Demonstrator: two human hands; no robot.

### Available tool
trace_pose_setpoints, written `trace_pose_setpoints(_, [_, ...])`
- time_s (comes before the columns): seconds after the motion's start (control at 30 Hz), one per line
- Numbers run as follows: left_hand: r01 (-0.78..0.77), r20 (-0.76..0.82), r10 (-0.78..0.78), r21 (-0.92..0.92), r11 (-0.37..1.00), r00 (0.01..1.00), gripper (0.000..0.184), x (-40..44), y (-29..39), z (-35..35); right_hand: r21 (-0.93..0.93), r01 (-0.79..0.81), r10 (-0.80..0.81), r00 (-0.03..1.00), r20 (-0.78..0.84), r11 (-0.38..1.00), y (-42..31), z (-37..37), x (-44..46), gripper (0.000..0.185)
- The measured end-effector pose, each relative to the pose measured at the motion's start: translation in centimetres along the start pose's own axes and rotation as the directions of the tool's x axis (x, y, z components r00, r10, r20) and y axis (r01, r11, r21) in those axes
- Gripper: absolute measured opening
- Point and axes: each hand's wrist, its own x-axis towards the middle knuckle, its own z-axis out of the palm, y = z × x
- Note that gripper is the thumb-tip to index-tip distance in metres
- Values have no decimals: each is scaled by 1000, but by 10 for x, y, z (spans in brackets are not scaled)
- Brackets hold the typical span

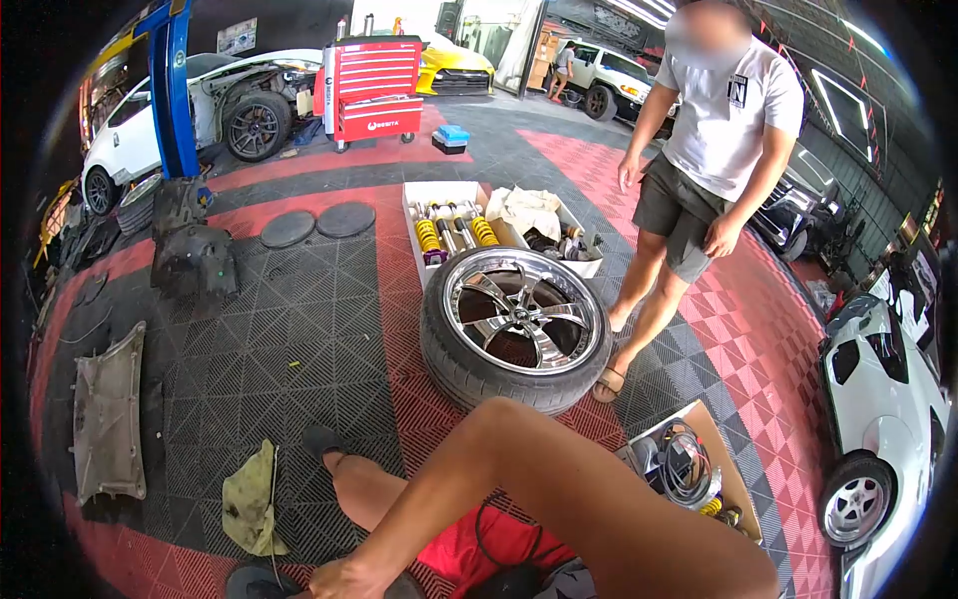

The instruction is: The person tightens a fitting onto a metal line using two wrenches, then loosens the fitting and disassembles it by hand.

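My right arm is bent across the lower part of the view, and my right hand is low at the bottom edge. Its fingers look curled, but the frame's edge cuts them off, so what they hold is hidden. Beside it are a dark shoe and a yellowish cloth on the floor, with a thin cord-like line running down across it. Red fabric shows under my forearm. Outside the view is my left hand. Beyond my elbow, a tire with a chrome wheel lies flat.
Boxes hold yellow-spring coilovers, a cloth and coiled cables. A person stands right of the wheel. A metal panel lies left. Behind are a red tool cabinet, a blue lift post and several cars.
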Motion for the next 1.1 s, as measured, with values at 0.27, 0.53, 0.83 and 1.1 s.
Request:
trace_pose_setpoints(0.27, [-68,208,57,42,997,976,42,-57,-76,-58,151,-153,132,981,143,977,-3,18,3,30])
trace_pose_setpoints(0.53, [-68,355,68,-13,998,932,37,-75,-83,-88,28,-57,50,973,224,998,-6,3,1,30])
trace_pose_setpoints(0.83, [33,493,-37,16,999,869,38,-87,-89,-127,166,-203,170,967,190,965,-5,16,-2,33])
trace_pose_setpoints(1.1, [128,577,-114,17,992,809,44,-76,-78,-145,273,-300,275,953,128,914,-9,49,2,34])
